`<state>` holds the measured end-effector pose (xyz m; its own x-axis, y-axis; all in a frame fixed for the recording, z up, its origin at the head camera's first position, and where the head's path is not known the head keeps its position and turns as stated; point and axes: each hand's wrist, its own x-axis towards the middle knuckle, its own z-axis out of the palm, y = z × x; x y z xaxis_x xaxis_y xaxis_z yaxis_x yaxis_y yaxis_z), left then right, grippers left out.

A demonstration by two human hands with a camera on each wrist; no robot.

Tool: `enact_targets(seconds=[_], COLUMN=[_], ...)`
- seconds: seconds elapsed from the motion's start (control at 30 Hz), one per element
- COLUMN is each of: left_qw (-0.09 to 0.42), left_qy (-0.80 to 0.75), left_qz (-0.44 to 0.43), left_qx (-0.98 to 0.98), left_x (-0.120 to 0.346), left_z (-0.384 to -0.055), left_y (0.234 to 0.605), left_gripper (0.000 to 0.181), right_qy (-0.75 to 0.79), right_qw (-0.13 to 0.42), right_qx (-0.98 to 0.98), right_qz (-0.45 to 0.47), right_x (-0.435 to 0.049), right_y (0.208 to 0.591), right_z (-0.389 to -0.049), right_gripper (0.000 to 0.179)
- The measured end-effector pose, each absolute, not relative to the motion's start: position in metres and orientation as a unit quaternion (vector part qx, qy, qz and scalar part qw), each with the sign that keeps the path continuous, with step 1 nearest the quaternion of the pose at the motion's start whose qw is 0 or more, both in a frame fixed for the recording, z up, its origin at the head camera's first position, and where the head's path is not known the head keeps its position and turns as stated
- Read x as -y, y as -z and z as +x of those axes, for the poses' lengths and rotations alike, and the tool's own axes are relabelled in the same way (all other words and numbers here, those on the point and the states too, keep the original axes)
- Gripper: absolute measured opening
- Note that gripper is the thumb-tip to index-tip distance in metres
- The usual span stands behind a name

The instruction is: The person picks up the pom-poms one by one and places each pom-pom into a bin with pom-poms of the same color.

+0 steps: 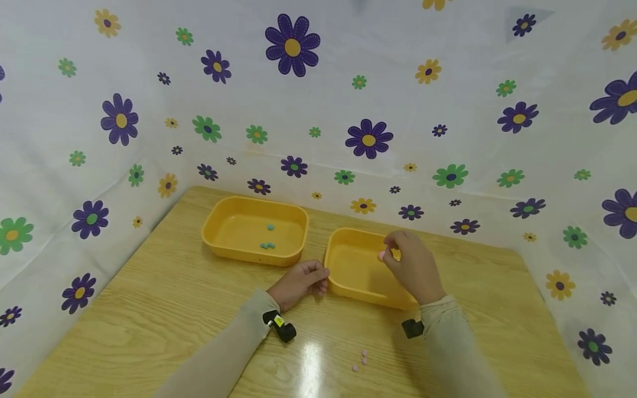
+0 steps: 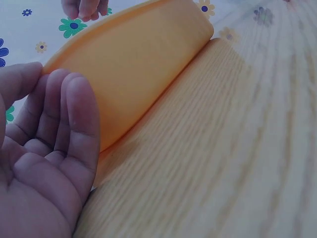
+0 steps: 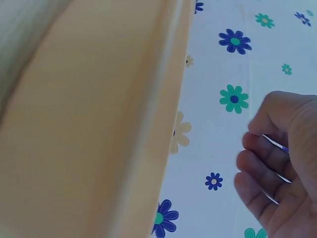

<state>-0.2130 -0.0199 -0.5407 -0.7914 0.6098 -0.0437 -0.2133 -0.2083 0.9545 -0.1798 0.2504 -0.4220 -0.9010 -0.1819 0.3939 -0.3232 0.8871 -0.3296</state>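
Tabletop (image 1: 189, 298): yellowish wood grain, glare at front.
Sheet (image 1: 318, 99): white, purple-green-yellow flowers, behind and beside tabletop.

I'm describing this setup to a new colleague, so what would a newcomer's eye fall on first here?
Probably the bold purple flower high on the white backdrop behind the table. Next, the left yellow tray, holding small teal pieces, and the right yellow tray, with the left hand at its rim and the right hand above it.
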Motion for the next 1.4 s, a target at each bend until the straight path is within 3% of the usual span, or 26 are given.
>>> enact_targets(seconds=[0.27,0.5,0.63,0.77,1.03,1.4], left_qw=[0.268,0.267,0.271,0.271,0.274,0.271], left_qy=[-0.760,-0.760,-0.760,-0.761,-0.762,-0.758], left_qz=[0.165,0.162,0.159,0.161,0.167,0.171], left_qx=[-0.569,-0.569,-0.569,-0.566,-0.562,-0.568], left_x=[0.024,0.024,0.023,0.022,0.022,0.021], left_z=[-0.215,-0.213,-0.212,-0.212,-0.212,-0.212], left_y=[0.539,0.541,0.543,0.541,0.537,0.535], left_gripper=[0.017,0.018,0.017,0.017,0.016,0.017], right_qy=[-0.145,-0.099,-0.058,-0.026,0.008,0.033], right_qw=[0.020,-0.134,-0.193,-0.217,-0.253,-0.231], right_qx=[0.977,0.971,0.958,0.947,0.946,0.942], right_qz=[0.155,0.172,0.205,0.234,0.202,0.241], right_x=[-0.251,-0.245,-0.238,-0.230,-0.220,-0.219], right_y=[0.399,0.398,0.406,0.413,0.411,0.424], right_z=[-0.227,-0.258,-0.268,-0.273,-0.269,-0.270], right_gripper=[0.004,0.006,0.010,0.016,0.018,0.019])
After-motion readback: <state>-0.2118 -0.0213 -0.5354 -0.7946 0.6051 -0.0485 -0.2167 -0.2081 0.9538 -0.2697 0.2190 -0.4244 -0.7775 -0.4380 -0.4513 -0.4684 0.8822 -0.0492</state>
